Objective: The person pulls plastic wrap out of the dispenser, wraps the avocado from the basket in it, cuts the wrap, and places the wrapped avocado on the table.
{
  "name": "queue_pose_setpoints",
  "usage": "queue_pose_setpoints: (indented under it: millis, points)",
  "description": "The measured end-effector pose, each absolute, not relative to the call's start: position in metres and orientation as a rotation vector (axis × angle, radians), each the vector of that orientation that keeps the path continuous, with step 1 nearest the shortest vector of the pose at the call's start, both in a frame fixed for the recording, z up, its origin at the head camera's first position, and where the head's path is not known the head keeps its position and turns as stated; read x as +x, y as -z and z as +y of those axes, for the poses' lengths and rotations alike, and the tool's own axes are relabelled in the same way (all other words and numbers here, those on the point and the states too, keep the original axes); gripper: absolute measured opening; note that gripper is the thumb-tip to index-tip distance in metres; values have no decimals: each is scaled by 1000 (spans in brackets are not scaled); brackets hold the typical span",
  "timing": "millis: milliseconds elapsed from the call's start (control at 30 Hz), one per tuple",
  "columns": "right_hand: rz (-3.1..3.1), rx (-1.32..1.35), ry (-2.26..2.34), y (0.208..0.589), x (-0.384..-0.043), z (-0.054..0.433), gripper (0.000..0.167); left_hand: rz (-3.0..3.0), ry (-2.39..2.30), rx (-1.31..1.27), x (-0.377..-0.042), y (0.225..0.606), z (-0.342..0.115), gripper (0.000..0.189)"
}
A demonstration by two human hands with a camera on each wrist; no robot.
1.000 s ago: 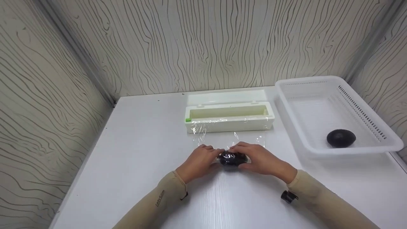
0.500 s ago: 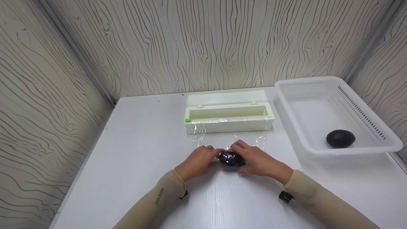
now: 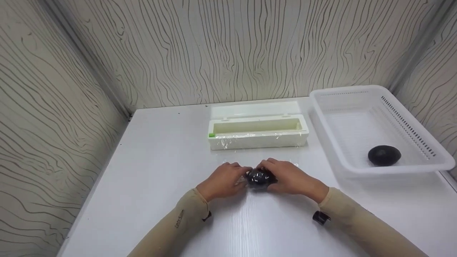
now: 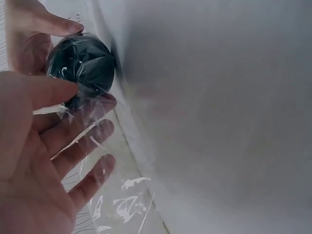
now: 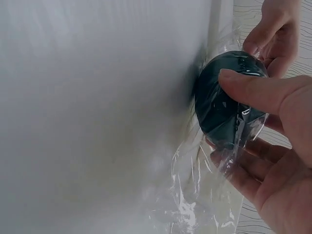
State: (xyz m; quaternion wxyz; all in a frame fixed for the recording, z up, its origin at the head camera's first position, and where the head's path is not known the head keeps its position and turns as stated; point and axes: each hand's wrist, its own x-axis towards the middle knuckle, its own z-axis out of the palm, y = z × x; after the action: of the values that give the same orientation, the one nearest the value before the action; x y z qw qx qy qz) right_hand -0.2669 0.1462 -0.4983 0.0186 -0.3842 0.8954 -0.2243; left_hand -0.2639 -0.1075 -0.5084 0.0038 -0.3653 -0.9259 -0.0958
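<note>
A smooth, dark green-black oval fruit, avocado-like in shape, sits wrapped in clear plastic wrap on the table between both hands. My left hand pinches the wrapped fruit's left end between thumb and index finger; its other fingers are spread behind the film in the left wrist view. My right hand holds the right end, with the thumb on the near face and the fingers curled round the far side. From the fruit, the film runs back to a white wrap dispenser box, which stands with its lid raised.
To the right stands a white plastic basket with slotted sides. A second dark oval fruit lies in its near right corner. A green slider sits at the left end of the dispenser's front edge. Patterned wall panels enclose the white table.
Both hands stay on the wrapped fruit, which has turned slightly between them. The film between fruit and dispenser shows fewer raised creases. My right hand has shifted slightly left.
</note>
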Motion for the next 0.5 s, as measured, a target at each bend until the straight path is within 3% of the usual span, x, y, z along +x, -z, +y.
queue_pose_setpoints:
  millis: [500]
  points:
    - [2709,-1265,625,493,-281,155,62,-2779,293,-1107,-264,509,-101,71]
